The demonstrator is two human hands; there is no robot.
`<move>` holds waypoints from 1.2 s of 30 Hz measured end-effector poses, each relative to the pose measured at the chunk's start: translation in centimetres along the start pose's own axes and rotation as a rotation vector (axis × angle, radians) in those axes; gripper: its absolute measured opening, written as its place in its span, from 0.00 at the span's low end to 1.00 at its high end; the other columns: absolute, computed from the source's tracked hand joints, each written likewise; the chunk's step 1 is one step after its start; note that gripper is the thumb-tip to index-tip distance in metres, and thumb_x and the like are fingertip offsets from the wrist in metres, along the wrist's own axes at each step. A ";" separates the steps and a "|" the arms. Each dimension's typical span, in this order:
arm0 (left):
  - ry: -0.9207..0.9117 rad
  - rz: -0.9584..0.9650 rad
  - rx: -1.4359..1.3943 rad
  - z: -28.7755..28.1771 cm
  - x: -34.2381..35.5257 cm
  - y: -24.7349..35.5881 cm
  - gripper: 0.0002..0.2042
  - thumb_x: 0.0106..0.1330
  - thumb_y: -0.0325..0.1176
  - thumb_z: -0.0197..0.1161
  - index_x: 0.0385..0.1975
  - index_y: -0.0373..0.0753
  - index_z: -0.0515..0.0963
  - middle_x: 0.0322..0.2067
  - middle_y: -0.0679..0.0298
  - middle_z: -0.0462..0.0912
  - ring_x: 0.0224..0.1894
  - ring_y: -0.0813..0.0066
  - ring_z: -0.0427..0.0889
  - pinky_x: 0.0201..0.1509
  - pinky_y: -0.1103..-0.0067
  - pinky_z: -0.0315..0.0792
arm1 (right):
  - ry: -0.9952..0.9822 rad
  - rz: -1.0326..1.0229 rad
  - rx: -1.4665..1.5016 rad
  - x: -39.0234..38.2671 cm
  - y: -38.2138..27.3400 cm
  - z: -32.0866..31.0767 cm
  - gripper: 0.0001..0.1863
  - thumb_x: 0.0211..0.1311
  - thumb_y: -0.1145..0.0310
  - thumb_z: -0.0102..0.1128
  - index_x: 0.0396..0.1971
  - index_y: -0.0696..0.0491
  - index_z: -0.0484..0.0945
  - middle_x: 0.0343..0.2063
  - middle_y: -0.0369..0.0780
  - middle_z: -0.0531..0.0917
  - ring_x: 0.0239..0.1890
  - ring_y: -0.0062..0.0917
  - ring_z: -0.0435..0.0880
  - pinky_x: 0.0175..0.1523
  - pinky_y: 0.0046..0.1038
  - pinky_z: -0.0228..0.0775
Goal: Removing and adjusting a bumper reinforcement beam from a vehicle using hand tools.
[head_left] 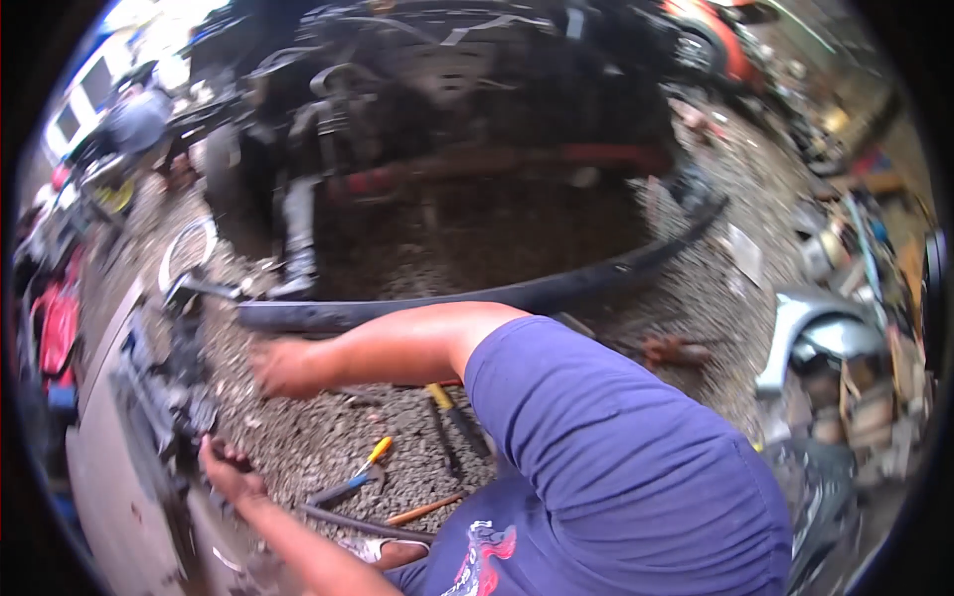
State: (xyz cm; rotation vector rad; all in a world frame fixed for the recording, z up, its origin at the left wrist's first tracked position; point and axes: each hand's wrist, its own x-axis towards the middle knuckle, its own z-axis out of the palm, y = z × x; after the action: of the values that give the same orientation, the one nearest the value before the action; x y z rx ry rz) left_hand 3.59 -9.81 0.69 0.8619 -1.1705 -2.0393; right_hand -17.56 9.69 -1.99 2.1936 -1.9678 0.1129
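Observation:
At the lower left, my left hand [234, 472] has curled fingers beside a black part [174, 417] on a flat grey panel [114, 417]; what they hold is unclear. My right arm reaches left across the view, and my right hand [283, 368] is motion-blurred above the gravel, right of that black part, its fingers unreadable. Below it lie a yellow-handled tool [378, 452], a blue-handled tool [343, 490], a wooden handle [422, 509] and a dark hose [358, 526]. Another yellow-and-black tool [447, 412] lies near my right sleeve.
A dark vehicle body [437, 89] fills the upper middle, with a long curved black strip [636, 263] in front. A silver fender [815, 323] and scrap pile line the right. Red plastic items [60, 328] lie far left; a red vehicle [730, 50] stands behind at upper right.

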 end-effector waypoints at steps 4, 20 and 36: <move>0.016 0.049 -0.087 -0.4 -2.5 1.7 0.11 0.80 0.42 0.59 0.54 0.45 0.78 0.32 0.75 0.77 0.24 0.88 0.69 0.25 0.85 0.64 | 0.380 -0.026 0.198 -8.4 -9.6 -11.8 0.19 0.53 0.62 0.69 0.46 0.51 0.85 0.52 0.42 0.83 0.68 0.40 0.76 0.79 0.55 0.60; 0.073 0.089 0.003 -0.2 -0.4 -2.0 0.12 0.79 0.42 0.62 0.52 0.43 0.78 0.28 0.76 0.72 0.22 0.88 0.66 0.22 0.87 0.60 | 1.447 1.777 -0.070 -56.3 -11.3 -16.4 0.32 0.81 0.63 0.55 0.77 0.61 0.61 0.75 0.49 0.67 0.79 0.34 0.61 0.82 0.37 0.49; 0.487 0.842 0.813 -0.8 6.0 -4.9 0.15 0.75 0.40 0.59 0.28 0.40 0.83 0.19 0.62 0.76 0.21 0.69 0.74 0.24 0.69 0.72 | 1.530 1.782 -0.079 -54.9 -6.0 -15.9 0.22 0.72 0.72 0.50 0.61 0.64 0.79 0.51 0.47 0.88 0.56 0.27 0.82 0.71 0.32 0.63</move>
State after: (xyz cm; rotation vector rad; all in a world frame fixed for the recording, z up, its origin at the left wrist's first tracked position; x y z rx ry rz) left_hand -0.28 -12.78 -5.34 0.9145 -1.6891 -0.6121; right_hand -16.76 66.95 2.96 -0.5117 -1.7882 1.2610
